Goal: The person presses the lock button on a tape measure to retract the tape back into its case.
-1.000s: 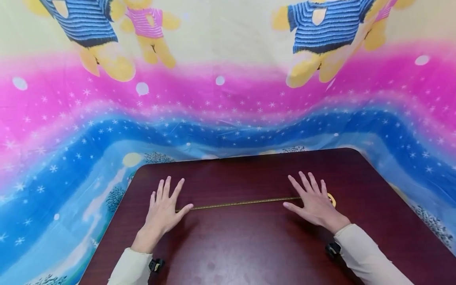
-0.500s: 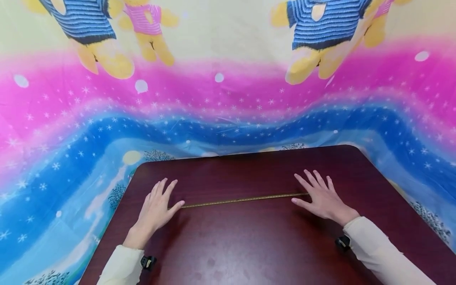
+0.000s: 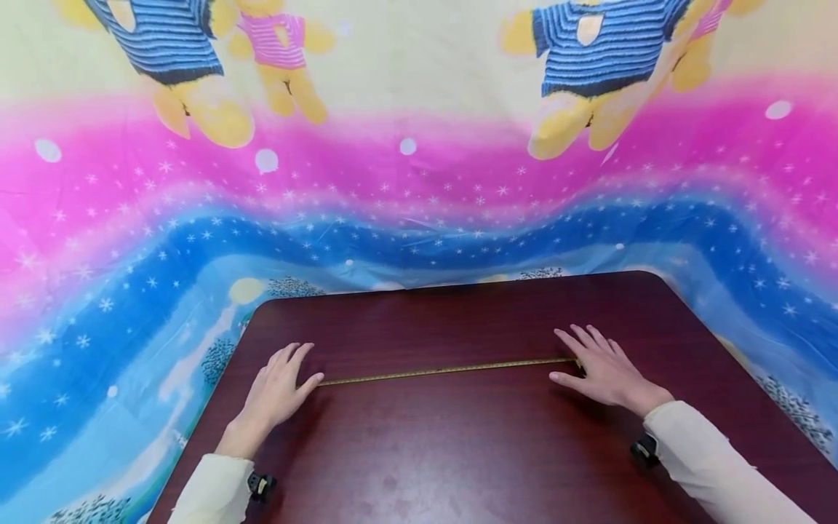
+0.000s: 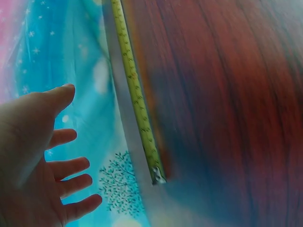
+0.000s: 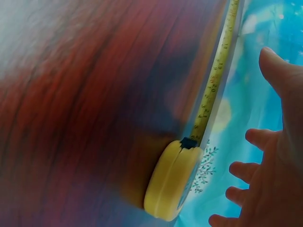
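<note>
tape measure (image 5: pixel 173 182), its yellow blade (image 3: pixel 439 371) laid across the wood-grain table (image 3: pixel 445 458) between left hand (image 3: pixel 270 391) and right hand (image 3: pixel 612 377), both empty with fingers loosely extended, should be touched only lightly so straightness is kept.

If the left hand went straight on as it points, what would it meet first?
Probably the printed cloth beyond the tabletop; the left hand could touch the tabletop first if angled down, since depth is unclear.
</note>
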A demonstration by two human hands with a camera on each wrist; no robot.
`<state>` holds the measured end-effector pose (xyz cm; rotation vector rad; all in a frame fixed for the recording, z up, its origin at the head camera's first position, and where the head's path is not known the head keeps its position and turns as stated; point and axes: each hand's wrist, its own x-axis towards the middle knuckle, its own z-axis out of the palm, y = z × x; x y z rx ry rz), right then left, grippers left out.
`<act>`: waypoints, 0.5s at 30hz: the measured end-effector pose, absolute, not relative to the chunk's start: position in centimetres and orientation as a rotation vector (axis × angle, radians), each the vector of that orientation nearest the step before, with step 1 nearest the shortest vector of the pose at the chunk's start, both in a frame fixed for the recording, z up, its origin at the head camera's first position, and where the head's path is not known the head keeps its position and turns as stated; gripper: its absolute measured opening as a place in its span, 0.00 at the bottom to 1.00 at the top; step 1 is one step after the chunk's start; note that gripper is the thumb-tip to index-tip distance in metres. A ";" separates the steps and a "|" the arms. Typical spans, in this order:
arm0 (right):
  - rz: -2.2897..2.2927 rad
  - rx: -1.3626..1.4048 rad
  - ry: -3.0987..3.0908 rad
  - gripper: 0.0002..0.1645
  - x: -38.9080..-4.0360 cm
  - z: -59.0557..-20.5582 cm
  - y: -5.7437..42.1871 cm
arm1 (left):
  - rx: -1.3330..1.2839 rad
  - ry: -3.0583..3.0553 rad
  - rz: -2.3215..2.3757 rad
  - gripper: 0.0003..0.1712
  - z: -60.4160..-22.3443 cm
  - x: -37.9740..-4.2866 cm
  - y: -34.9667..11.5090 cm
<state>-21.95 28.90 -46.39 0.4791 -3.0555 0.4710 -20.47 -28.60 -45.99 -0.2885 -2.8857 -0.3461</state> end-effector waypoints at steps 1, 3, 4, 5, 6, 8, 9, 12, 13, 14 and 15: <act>0.470 0.480 -3.062 0.56 -22.0 -46.4 29.0 | -0.293 -2.890 -0.350 0.38 -46.1 -20.5 -28.8; 0.473 0.485 -3.075 0.56 -22.0 -46.5 29.2 | -0.303 -2.898 -0.362 0.38 -46.3 -20.5 -29.2; 0.482 0.488 -3.079 0.57 -22.0 -46.6 29.4 | -0.307 -2.899 -0.371 0.38 -46.3 -20.6 -29.4; 0.495 0.490 -3.084 0.57 -22.0 -46.6 29.5 | -0.310 -2.903 -0.376 0.37 -46.4 -20.6 -29.5; 0.508 0.494 -3.087 0.57 -22.0 -46.7 29.7 | -0.313 -2.908 -0.383 0.37 -46.5 -20.6 -29.7; 0.543 0.505 -3.094 0.56 -21.9 -46.8 30.0 | -0.319 -2.922 -0.397 0.38 -46.6 -20.6 -30.1; 0.559 0.513 -3.095 0.56 -21.9 -46.8 30.2 | -0.320 -2.930 -0.404 0.38 -46.6 -20.6 -30.2; 0.582 0.534 -3.104 0.56 -21.8 -47.0 30.8 | -0.319 -2.953 -0.424 0.37 -46.9 -20.8 -30.7; 0.587 0.545 -3.107 0.57 -21.8 -47.0 30.9 | -0.315 -2.959 -0.428 0.37 -47.0 -20.8 -30.9; 0.588 0.557 -3.109 0.57 -21.8 -47.0 31.1 | -0.317 -2.961 -0.426 0.37 -47.2 -20.9 -31.1; 0.587 0.571 -3.111 0.57 -21.8 -47.1 31.2 | -0.311 -2.966 -0.426 0.36 -47.3 -21.0 -31.3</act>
